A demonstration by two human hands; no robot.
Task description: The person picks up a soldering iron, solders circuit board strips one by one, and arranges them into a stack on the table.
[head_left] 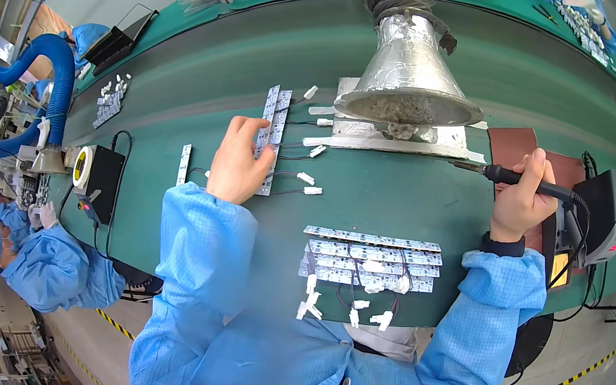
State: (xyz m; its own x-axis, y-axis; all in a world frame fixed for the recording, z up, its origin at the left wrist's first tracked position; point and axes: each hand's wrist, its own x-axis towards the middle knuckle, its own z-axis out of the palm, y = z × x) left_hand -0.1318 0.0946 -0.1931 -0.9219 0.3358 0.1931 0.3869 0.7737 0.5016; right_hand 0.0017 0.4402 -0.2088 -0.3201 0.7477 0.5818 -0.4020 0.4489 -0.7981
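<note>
My right hand (523,199) grips a black soldering iron (517,179), its thin tip pointing left below the metal fume hood. My left hand (239,162) is at the left edge of a pair of narrow white circuit board strips (281,119) standing lengthwise on the mat. Its thumb and forefinger are apart, their tips at the strips; the other fingers are partly hidden. Short dark wires with white connectors (312,190) stick out from the strips' right side. Nearer me lies a stack of similar strips (371,259), with wires and white plugs hanging toward the table's front edge.
A foil-covered fume hood (413,73) hangs over a pale fixture bar (398,149). On the right stand a soldering station (601,212) and a brown pad (513,139). One short strip (184,164) and a black box (96,183) lie left. Other people work farther off.
</note>
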